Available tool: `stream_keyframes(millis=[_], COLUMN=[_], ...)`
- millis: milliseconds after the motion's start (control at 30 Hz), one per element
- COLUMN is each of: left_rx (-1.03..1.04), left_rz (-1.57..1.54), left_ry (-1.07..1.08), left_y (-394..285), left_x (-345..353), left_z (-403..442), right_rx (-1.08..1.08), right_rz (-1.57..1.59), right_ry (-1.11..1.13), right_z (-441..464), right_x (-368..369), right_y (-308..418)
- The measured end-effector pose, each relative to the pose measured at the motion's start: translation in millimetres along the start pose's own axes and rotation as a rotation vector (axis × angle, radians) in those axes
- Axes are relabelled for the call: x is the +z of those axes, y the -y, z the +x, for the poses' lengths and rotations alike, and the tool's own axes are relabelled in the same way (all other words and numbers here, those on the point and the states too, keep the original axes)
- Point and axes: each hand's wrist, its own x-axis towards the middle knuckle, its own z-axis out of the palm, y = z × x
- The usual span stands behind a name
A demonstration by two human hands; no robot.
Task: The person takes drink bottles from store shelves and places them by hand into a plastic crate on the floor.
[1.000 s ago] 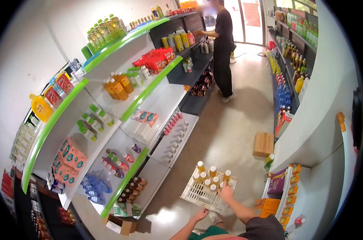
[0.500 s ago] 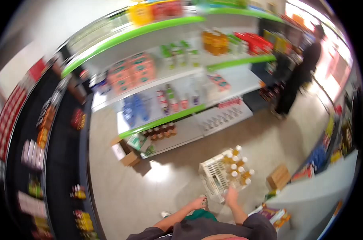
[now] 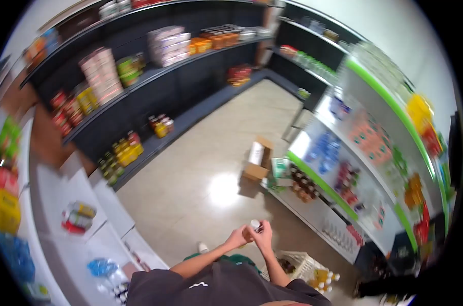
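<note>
My left hand (image 3: 236, 237) and my right hand (image 3: 263, 238) meet in front of my body, fingers closed around a small white-capped bottle (image 3: 255, 223). Its white top shows between the fingertips; most of its body is hidden, with something brownish near the left fingers. Beside my right forearm, on the floor, stands a cream plastic basket (image 3: 304, 259). Inside it are several yellow-orange bottles (image 3: 323, 278) with white caps and some dark items (image 3: 286, 265).
An open cardboard box (image 3: 258, 159) sits on the floor by the right-hand white shelf (image 3: 293, 210), stocked with several bottles and packs. Dark shelves (image 3: 190, 109) run along the far left. White shelving (image 3: 88, 224) with cans and blue-wrapped goods is close on my left.
My view has swung left. My right hand has come away from the basket and joined my left hand in front of me, and a white-capped bottle now shows between them.
</note>
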Motion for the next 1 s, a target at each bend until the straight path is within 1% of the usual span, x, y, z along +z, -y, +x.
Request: stream_keyframes(millis=[67,100,167,200,267,300,333,367,400,467,500,567,600,633,667,700,733,767,800,833,867,900,933,967,1000], left_rx=[-0.022,-0.044,-0.126,-0.136,-0.146,-0.142,-0.137,-0.011,-0.032,-0.038,-0.081,-0.085,-0.080,-0.116,-0.142,-0.136,-0.112,-0.066,-0.030,0.045,0.112,0.113,0.111,0.074,0.047], left_rz=[-0.115,-0.117,-0.053,-0.076,-0.018,-0.051,-0.084,-0.149,-0.143,0.004,-0.047,-0.013,0.027,0.081,0.074,0.040,0.011,0.026,0.033,-0.024,-0.086,-0.107,-0.130,-0.111,-0.086], left_ry=[-0.143,-0.177,-0.391,-0.367,-0.328,-0.307,-0.285,-0.261,-0.268,-0.246,-0.286,-0.318,-0.347,-0.401,-0.405,-0.469,-0.534,-0.610,-0.684,-0.757,-0.829,-0.859,-0.889,-0.859,-0.832], left_y=[-1.5,-4.8,-11.8,-11.4,-12.3,-9.3,-4.5,8.8,12.7,18.2,6.3,-5.6,-12.8,-18.6,-27.6,-38.7,-48.5,-57.3,-64.7,-70.5,-75.1,-82.7,-92.6,-103.0,-110.5], left_x=[-41.1,-58.3,-86.7,-104.5,-134.9,-148.5,-162.6,-174.5,-186.4,-215.9,-228.2,-252.0,-265.2,-277.5,-287.7,-298.9,-316.6,-330.6,-341.6,-352.0,-361.9,-373.9,-386.8,-402.5,-417.1], left_z=[4.1,5.5,12.2,17.4,29.8,38.7,49.0,60.1,68.5,97.7,111.3,150.2,168.5,187.3,203.4,221.8,247.1,268.4,287.0,306.3,325.2,342.0,356.0,366.2,374.4], right_rx=[-0.100,-0.106,-0.212,-0.208,-0.220,-0.232,-0.306,-0.261,-0.215,-0.173,-0.142,-0.123,-0.160,-0.120,-0.077,-0.062,-0.060,-0.137,-0.079,-0.005,-0.218,-0.406,-0.275,-0.224,-0.262], right_rz=[-0.004,0.007,-0.024,-0.012,0.142,0.142,0.192,0.222,0.248,0.310,0.357,0.425,0.434,0.390,0.333,0.390,0.449,0.458,0.460,0.494,0.440,0.364,0.374,0.363,0.368], right_ry=[0.118,0.156,0.260,0.280,0.375,0.378,0.340,0.385,0.427,0.461,0.491,0.512,0.456,0.460,0.473,0.491,0.498,0.554,0.599,0.674,0.685,0.607,0.654,0.685,0.699], right_z=[24.5,33.3,52.8,65.4,91.2,104.0,119.0,137.2,155.7,197.2,218.5,265.9,289.9,315.0,338.9,360.4,386.8,410.4,429.0,446.3,463.4,480.4,494.2,511.1,528.6], right_x=[45.1,63.6,91.7,104.4,125.1,137.4,150.4,155.5,158.4,170.7,176.0,192.7,205.7,213.3,216.5,223.1,235.6,239.9,251.4,255.6,259.7,273.2,280.0,291.9,299.2], right_y=[18.0,30.1,49.9,55.7,59.2,58.0,57.8,64.4,71.0,80.9,88.8,99.2,103.5,109.5,118.9,125.5,135.4,152.8,161.0,175.1,188.9,190.7,201.7,203.9,215.3])
